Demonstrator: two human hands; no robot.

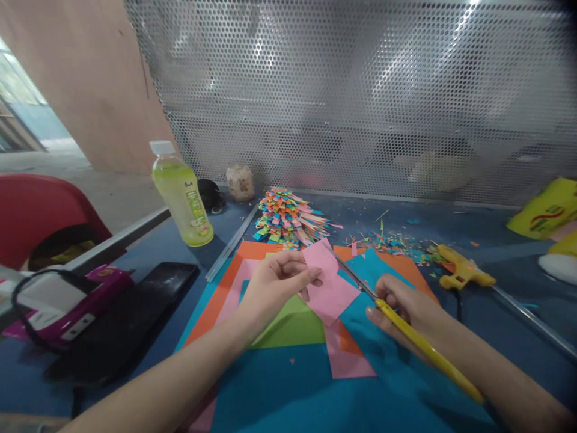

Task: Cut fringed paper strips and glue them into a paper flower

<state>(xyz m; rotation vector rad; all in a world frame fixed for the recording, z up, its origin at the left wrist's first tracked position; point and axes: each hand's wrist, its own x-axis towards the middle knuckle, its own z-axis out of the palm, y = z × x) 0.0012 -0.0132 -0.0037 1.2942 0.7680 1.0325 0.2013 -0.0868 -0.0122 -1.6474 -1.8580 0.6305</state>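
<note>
Small pink paper (325,258) above tabletop (496,240), well in from its edges, pinched in left hand's (274,278) fingers. Right hand's (412,307) fingers grasp yellow-handled scissors (412,337). Loose pinch could skew cut; blades straying left could nick fingertips.

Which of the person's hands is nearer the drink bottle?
The left. The left hand, holding pink paper, is right of the bottle; the right hand, with the scissors, is farther to the right, beyond the left hand.
</note>
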